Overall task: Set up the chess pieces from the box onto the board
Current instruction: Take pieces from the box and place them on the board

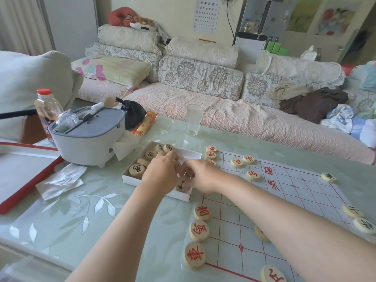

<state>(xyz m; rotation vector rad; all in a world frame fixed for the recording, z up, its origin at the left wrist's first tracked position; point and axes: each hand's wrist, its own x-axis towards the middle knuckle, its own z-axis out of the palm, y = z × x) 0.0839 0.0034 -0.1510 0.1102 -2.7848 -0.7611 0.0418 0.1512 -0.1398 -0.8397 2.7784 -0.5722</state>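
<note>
Both hands work inside the white box [130, 180] on the desk [97, 202]. The left hand [160, 171] curls over the loose xiangqi pieces [150, 154], its grip hidden. The right hand [201, 174] pinches a black-lettered piece [182, 185]. Picking is under way; next, that piece needs carrying to its point on the partly filled paper board [305, 192].

Home living room: floral-cushioned sofa [203, 94] behind glass-topped table [91, 200], laundry pile [317, 102] on seat, plush monkey [124, 17] up top (eye chart [205, 15] on wall).
</note>
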